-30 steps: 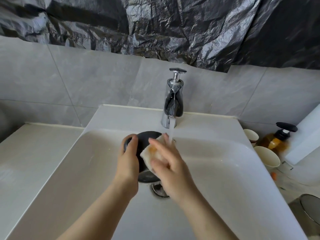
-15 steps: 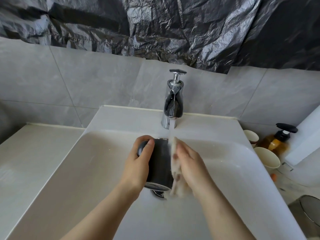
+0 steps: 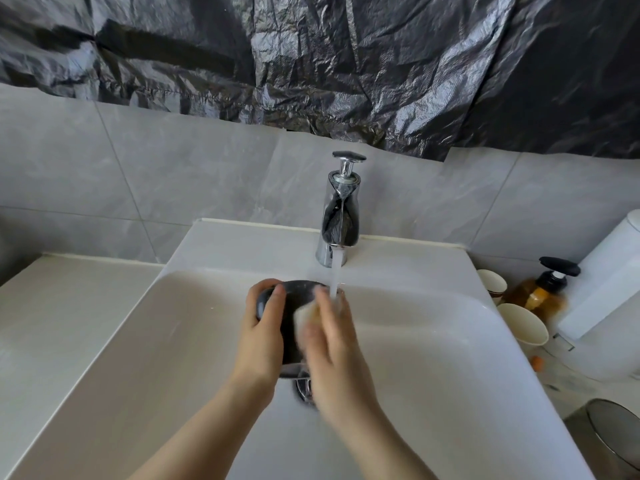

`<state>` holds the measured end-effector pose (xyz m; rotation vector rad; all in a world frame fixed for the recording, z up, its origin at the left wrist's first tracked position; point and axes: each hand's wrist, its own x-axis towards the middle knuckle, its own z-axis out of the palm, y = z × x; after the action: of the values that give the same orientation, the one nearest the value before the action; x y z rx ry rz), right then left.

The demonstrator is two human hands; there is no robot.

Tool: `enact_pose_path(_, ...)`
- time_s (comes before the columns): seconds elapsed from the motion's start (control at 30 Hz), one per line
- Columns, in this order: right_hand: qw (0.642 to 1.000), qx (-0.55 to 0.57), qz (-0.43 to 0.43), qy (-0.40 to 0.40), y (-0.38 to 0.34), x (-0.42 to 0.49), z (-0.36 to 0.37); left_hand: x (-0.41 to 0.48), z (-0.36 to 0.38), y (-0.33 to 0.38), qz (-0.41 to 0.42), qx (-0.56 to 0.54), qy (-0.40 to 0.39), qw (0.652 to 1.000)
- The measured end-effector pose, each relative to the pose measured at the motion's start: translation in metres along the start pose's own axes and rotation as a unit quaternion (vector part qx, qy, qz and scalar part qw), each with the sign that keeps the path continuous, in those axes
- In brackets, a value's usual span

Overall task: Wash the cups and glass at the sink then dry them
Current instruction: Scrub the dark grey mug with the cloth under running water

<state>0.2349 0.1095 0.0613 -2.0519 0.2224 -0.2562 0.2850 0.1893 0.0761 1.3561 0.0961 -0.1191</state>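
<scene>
My left hand [image 3: 261, 336] grips a black cup [image 3: 294, 306] over the white sink basin [image 3: 433, 375], just below the running tap [image 3: 337, 220]. My right hand [image 3: 334, 348], blurred, presses a pale sponge [image 3: 306, 315] against the cup's right side. Water falls from the spout onto my right fingers. Two cream cups stand on the counter right of the sink, a small one [image 3: 491, 284] behind a larger one [image 3: 523, 323].
An amber pump bottle [image 3: 540, 289] and a white paper roll [image 3: 602, 282] stand at the right. A round metal lid [image 3: 616, 431] lies at the lower right. The drain [image 3: 304, 389] shows below the cup. A white counter [image 3: 69, 306] lies to the left.
The cup was turned back and forth in my left hand while my right hand rubbed the sponge over it, from its base, down its side, then up again.
</scene>
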Motion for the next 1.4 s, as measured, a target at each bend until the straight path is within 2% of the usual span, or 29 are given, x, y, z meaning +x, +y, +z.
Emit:
enact_pose_path(0.07,0.998,-0.046,-0.048,0.009,0.001,0.001,0.005,0.0,-0.003,-0.001,0.009,0.003,-0.007,1.0)
enact_pose_path(0.13,0.997,0.055,0.001,0.051,0.0,0.022,-0.001,-0.001,-0.002,-0.003,0.022,0.02,-0.026,0.999)
enact_pose_path(0.2,0.976,0.181,0.061,0.104,0.006,0.036,-0.012,-0.004,0.002,-0.004,0.009,0.025,-0.048,0.998)
enact_pose_path(0.23,0.972,0.193,0.07,0.115,0.007,0.035,-0.014,-0.005,0.004,-0.005,0.001,0.021,-0.052,0.998)
enact_pose_path(0.27,0.98,0.161,0.054,0.108,0.007,0.029,-0.014,-0.005,0.005,-0.005,-0.003,0.017,-0.045,0.999)
enact_pose_path(0.33,0.999,0.025,-0.012,0.044,0.006,0.011,-0.005,-0.004,0.004,-0.005,-0.007,0.008,-0.029,1.0)
enact_pose_path(0.4,0.996,-0.068,-0.064,0.001,0.006,0.003,0.002,-0.003,0.001,-0.006,-0.012,0.004,-0.029,1.0)
enact_pose_path(0.47,0.998,-0.01,-0.058,0.019,0.009,0.016,0.001,-0.002,-0.001,-0.007,-0.011,0.001,-0.034,0.999)
enact_pose_path(0.57,0.972,0.202,0.06,0.105,0.012,0.032,-0.011,-0.004,0.001,-0.007,-0.02,0.001,-0.061,0.998)
enact_pose_path(0.6,0.966,0.222,0.078,0.106,0.015,0.031,-0.012,-0.004,0.002,-0.006,-0.023,-0.001,-0.062,0.998)
enact_pose_path(0.67,0.98,0.185,0.044,0.062,0.016,0.02,-0.008,-0.002,0.003,-0.005,-0.023,-0.007,-0.034,0.999)
enact_pose_path(0.73,0.997,0.065,-0.028,0.001,0.011,0.006,0.0,0.001,0.0,-0.006,-0.017,-0.006,-0.008,1.0)
enact_pose_path(0.8,0.995,-0.009,-0.1,-0.014,0.009,0.003,0.005,0.003,-0.003,-0.004,-0.015,-0.006,-0.01,1.0)
enact_pose_path(0.87,0.994,0.044,-0.097,0.014,0.009,0.012,0.004,0.003,-0.005,-0.005,-0.014,-0.012,-0.023,1.0)
enact_pose_path(0.93,0.98,0.193,-0.004,0.056,0.012,0.02,-0.001,0.002,-0.002,-0.004,-0.013,-0.019,-0.04,0.999)
enact_pose_path(0.97,0.961,0.269,0.031,0.06,0.017,0.024,-0.003,0.0,0.0,-0.004,-0.011,-0.023,-0.044,0.999)
enact_pose_path(1.0,0.952,0.299,0.046,0.048,0.021,0.023,-0.003,-0.001,0.003,-0.004,-0.009,-0.028,-0.04,0.999)
enact_pose_path(1.1,0.983,0.185,0.012,-0.011,0.01,0.01,0.001,0.002,0.003,-0.003,0.0,-0.053,0.006,0.999)
enact_pose_path(1.17,0.982,0.19,-0.011,-0.016,0.004,0.003,0.008,0.005,-0.002,-0.001,0.0,-0.062,0.025,0.998)
enact_pose_path(1.23,0.958,0.285,0.019,0.011,-0.007,0.006,0.004,0.008,-0.005,-0.001,-0.009,-0.066,0.021,0.998)
enact_pose_path(1.33,0.881,0.457,0.109,0.051,-0.001,0.021,-0.008,0.007,-0.002,-0.002,-0.041,-0.082,-0.026,0.995)
enact_pose_path(1.4,0.845,0.507,0.169,0.017,0.008,0.024,-0.015,0.006,0.001,-0.003,-0.052,-0.087,-0.049,0.994)
